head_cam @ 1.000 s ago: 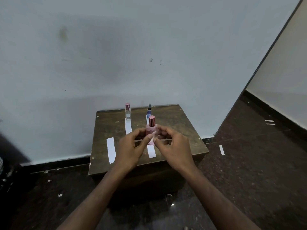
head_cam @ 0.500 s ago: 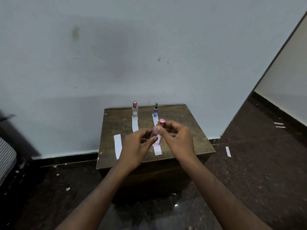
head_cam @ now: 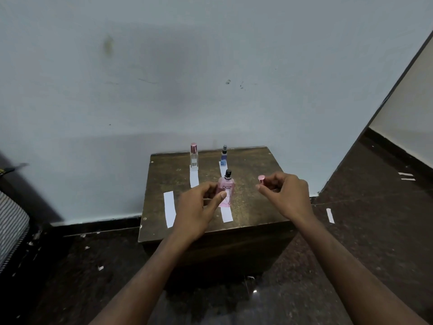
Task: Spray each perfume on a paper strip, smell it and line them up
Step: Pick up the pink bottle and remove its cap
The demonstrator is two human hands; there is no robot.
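Note:
My left hand (head_cam: 198, 207) grips a pink perfume bottle (head_cam: 226, 191) upright above the wooden table (head_cam: 253, 207); its black spray nozzle is bare. My right hand (head_cam: 284, 194) pinches the bottle's pink cap (head_cam: 261, 178) off to the right. Under the bottle lies a white paper strip (head_cam: 226, 214). A second strip (head_cam: 169, 209) lies at the left. At the back, a clear bottle with a pink cap (head_cam: 194, 156) stands at the far end of a strip (head_cam: 194, 178), and a small blue bottle (head_cam: 224, 156) stands on another strip.
The table stands against a pale wall. Dark floor around it carries paper scraps, including a strip (head_cam: 330, 215) to the right. A striped object (head_cam: 11, 221) is at the left edge.
My right hand has pulled the pink cap off the bottle and moved it to the right. The left hand keeps hold of the bottle. The camera view shifted slightly.

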